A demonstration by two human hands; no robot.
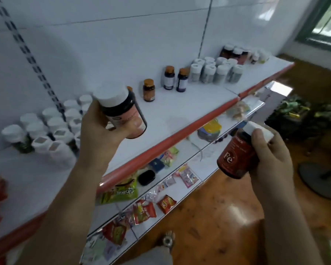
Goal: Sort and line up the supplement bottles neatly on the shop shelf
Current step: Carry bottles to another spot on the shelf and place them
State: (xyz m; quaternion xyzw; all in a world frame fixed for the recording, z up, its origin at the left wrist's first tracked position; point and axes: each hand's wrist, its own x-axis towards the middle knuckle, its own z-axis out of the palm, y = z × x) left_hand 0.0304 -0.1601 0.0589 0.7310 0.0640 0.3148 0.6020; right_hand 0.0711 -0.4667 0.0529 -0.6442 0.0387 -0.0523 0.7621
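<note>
- Shelf [180,109]: white top board with a red front edge, running from lower left to upper right along a white tiled wall.
- Left hand [101,134]: raised over the middle of the shelf. Fingers and thumb are clamped round the dark bottle [122,109].
- Dark bottle: white cap, pink label, tilted with the cap toward the wall, held clear of the board.
- Right hand [269,155]: out in front of the red edge, above the lower shelf [210,165]. Fingers are curled tight round the cap end of the red bottle [237,157].
- Red bottle: white cap, marked "Fé", tilted with its base pointing down and left, well apart from the dark bottle.
- White-capped bottles [52,131]: packed in rows at the left end of the shelf, just beside the left hand.
- Amber bottle [148,90]: upright, alone, orange cap, near the wall at mid-shelf.
- Two blue bottles [175,78]: upright, orange caps, side by side to the right of the amber bottle.
- Grey bottles [214,70]: white caps, clustered further right.
- Dark jars [235,53]: behind the grey bottles at the far end; labels too blurred to read.
- Snack packets [144,210]: scattered flat on the lower shelf.
</note>
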